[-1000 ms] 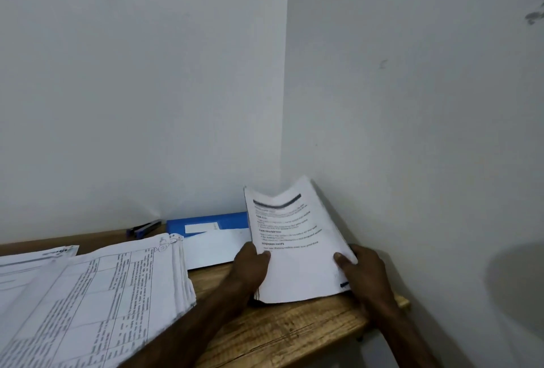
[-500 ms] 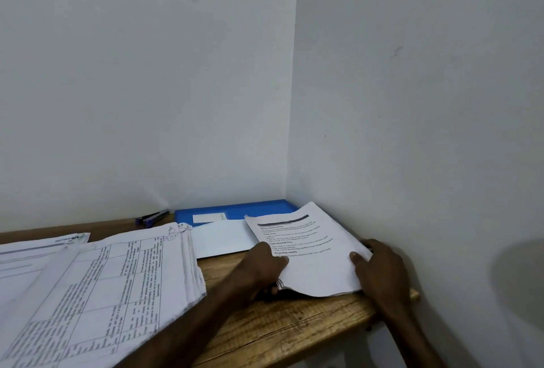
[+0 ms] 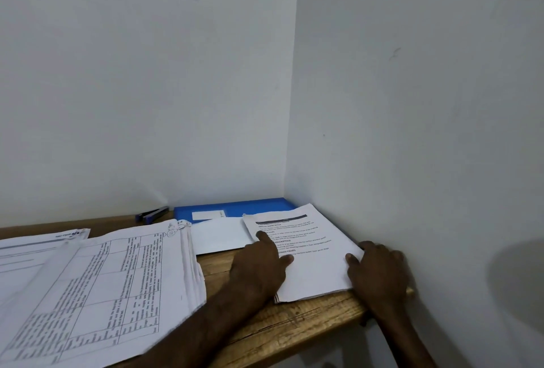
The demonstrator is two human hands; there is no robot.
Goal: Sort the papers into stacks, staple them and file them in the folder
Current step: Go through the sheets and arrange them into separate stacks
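A small stack of printed papers [image 3: 312, 261] lies flat on the wooden table [image 3: 294, 326] by the right wall. My left hand [image 3: 259, 264] rests on its left side, index finger stretched onto the text. My right hand [image 3: 379, 270] lies against the stack's right edge, thumb on the top sheet. A blue folder [image 3: 235, 208] with a white label lies in the corner behind it. A blue stapler [image 3: 151, 214] sits by the back wall. A thick pile of table-printed sheets [image 3: 97, 297] covers the left of the table.
A white envelope or sheet [image 3: 220, 235] lies on the folder's front part. More papers [image 3: 35, 250] lie at the far left under the big pile. Walls close off the back and the right. The table's front edge runs near the bottom right.
The small stack was held tilted up on its edge and has been lowered flat onto the table. My left index finger has stretched out onto the top sheet. The view has shifted.
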